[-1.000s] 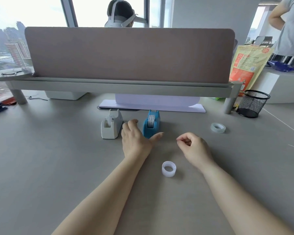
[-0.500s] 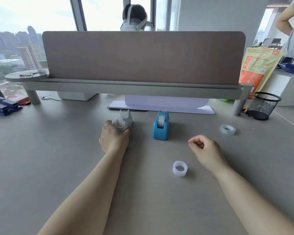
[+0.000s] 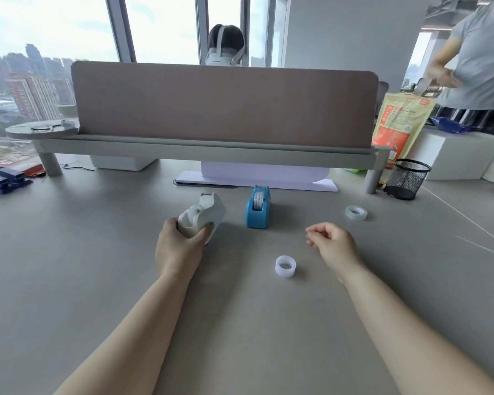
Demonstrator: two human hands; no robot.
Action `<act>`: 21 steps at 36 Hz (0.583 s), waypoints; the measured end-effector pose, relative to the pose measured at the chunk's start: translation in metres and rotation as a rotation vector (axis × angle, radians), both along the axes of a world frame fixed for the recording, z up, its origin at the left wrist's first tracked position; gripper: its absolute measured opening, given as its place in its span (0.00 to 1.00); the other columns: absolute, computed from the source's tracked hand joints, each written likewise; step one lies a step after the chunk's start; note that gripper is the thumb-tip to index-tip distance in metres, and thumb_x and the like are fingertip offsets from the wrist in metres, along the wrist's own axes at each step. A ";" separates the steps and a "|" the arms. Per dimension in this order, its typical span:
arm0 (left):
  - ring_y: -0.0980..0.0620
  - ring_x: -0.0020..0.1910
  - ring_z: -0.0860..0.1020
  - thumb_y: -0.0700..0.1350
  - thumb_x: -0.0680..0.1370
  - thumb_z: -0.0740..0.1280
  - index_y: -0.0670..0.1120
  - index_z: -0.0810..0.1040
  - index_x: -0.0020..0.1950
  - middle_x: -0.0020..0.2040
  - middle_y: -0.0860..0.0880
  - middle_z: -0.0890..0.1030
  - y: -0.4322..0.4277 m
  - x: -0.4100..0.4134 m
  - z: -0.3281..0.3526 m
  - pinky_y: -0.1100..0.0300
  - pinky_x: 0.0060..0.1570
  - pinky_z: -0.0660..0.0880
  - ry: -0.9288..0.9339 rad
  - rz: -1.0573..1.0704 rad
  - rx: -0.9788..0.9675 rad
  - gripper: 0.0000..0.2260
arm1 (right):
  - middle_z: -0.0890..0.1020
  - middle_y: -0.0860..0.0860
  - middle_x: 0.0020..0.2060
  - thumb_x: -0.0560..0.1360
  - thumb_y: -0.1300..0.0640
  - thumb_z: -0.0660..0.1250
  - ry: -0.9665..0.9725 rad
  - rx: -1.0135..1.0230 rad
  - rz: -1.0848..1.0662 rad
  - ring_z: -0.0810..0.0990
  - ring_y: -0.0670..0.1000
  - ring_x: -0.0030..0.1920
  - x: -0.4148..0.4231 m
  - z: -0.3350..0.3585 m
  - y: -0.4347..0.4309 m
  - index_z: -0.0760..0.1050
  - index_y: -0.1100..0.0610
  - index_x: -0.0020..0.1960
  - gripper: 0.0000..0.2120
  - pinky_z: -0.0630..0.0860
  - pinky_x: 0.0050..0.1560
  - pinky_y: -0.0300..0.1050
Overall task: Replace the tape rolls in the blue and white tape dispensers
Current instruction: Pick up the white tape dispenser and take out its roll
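Observation:
My left hand grips the white tape dispenser by its rear end and holds it tilted, its cutter end pointing away from me. To its right the blue tape dispenser stands upright on the grey desk with a roll inside. My right hand hovers over the desk with its fingers loosely curled and nothing in them. A small white tape roll lies between my forearms. A clear tape roll lies flat further right.
A brown divider panel on a grey shelf closes off the far side of the desk. A black mesh cup and an orange bag stand at the right. Blue staplers lie at the far left. One person sits behind the divider, another stands at right.
My left hand moved from beside the blue dispenser to the white one, took hold of it and tilted it up. My right hand stayed roughly where it was.

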State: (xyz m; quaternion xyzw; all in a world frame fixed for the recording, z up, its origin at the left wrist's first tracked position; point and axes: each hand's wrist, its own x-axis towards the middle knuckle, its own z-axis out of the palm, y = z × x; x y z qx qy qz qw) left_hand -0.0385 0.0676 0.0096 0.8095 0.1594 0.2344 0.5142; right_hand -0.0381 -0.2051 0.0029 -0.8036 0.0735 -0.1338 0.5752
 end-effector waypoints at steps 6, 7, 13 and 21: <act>0.59 0.40 0.76 0.52 0.66 0.75 0.55 0.74 0.50 0.41 0.60 0.77 -0.015 -0.044 0.007 0.60 0.39 0.69 -0.066 -0.184 0.039 0.16 | 0.81 0.50 0.36 0.74 0.62 0.64 -0.003 0.008 0.040 0.79 0.48 0.39 -0.023 -0.001 0.004 0.77 0.53 0.43 0.06 0.72 0.42 0.40; 0.60 0.40 0.75 0.52 0.66 0.75 0.55 0.74 0.50 0.40 0.60 0.77 -0.018 -0.049 0.006 0.61 0.38 0.69 -0.065 -0.213 0.053 0.16 | 0.81 0.50 0.36 0.74 0.62 0.64 -0.007 0.001 0.046 0.79 0.48 0.39 -0.026 -0.001 0.005 0.77 0.53 0.43 0.06 0.71 0.41 0.39; 0.53 0.44 0.76 0.54 0.66 0.74 0.55 0.75 0.52 0.42 0.58 0.77 -0.034 -0.061 0.004 0.57 0.43 0.71 -0.033 -0.304 0.142 0.17 | 0.79 0.46 0.38 0.73 0.60 0.67 -0.043 -0.100 0.137 0.77 0.46 0.40 -0.047 -0.002 0.009 0.78 0.55 0.46 0.03 0.72 0.43 0.35; 0.52 0.45 0.77 0.58 0.62 0.72 0.53 0.75 0.54 0.42 0.58 0.77 -0.030 -0.053 0.000 0.57 0.43 0.71 -0.030 -0.314 0.128 0.23 | 0.76 0.46 0.54 0.64 0.40 0.73 0.012 -0.529 0.187 0.75 0.47 0.55 -0.051 -0.008 0.018 0.74 0.50 0.57 0.26 0.73 0.57 0.44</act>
